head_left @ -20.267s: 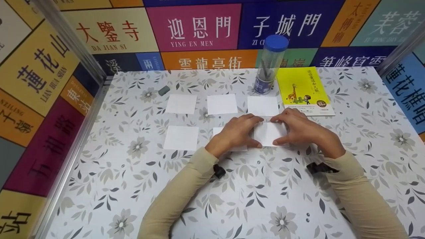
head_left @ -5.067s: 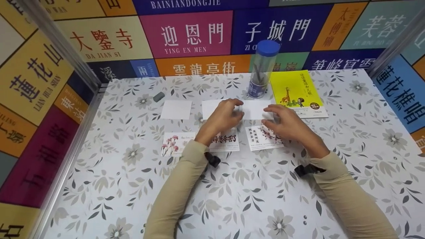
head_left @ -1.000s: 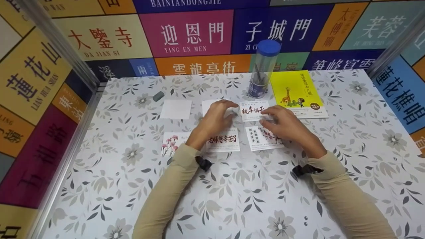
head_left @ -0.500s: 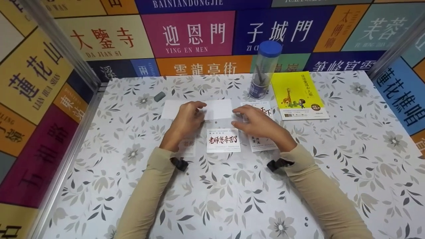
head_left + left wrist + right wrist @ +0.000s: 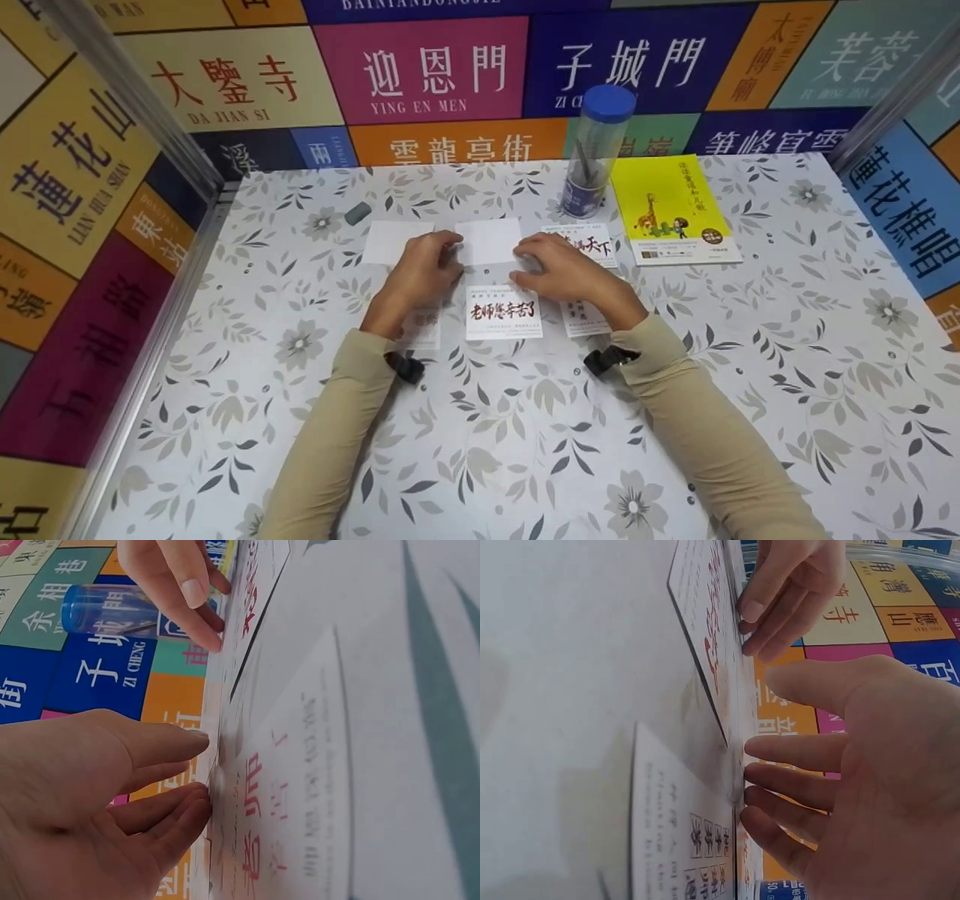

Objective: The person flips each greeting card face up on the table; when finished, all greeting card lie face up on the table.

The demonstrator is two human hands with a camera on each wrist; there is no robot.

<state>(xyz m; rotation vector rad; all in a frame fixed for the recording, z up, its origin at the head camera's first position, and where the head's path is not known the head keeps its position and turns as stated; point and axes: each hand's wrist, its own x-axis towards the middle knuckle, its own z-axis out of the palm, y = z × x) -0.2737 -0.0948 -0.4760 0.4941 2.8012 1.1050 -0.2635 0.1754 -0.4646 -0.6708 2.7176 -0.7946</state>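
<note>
Six small cards lie in two rows on the table. My left hand (image 5: 415,276) and my right hand (image 5: 576,276) stand at the left and right edges of the blank white card (image 5: 489,241) in the back middle. In the wrist views the fingers of both hands are loosely extended, tips at table level; contact with the card is hard to tell. Another blank card (image 5: 390,244) lies partly behind my left hand. Printed cards face up: a red-lettered card (image 5: 502,313) in front middle, one (image 5: 596,249) back right, and two in front (image 5: 426,330), partly hidden by my forearms.
A clear tube with a blue lid (image 5: 596,154) stands behind the cards with dark sticks inside. Beside it lies a yellow book (image 5: 671,206). A small grey-green eraser-like block (image 5: 358,213) is at back left. Lettered panels (image 5: 431,71) wall in the flower-patterned table.
The back right card, blank five seconds ago, now shows lettering. Both hands have shifted left from it to the back middle card. In the last half second they barely moved.
</note>
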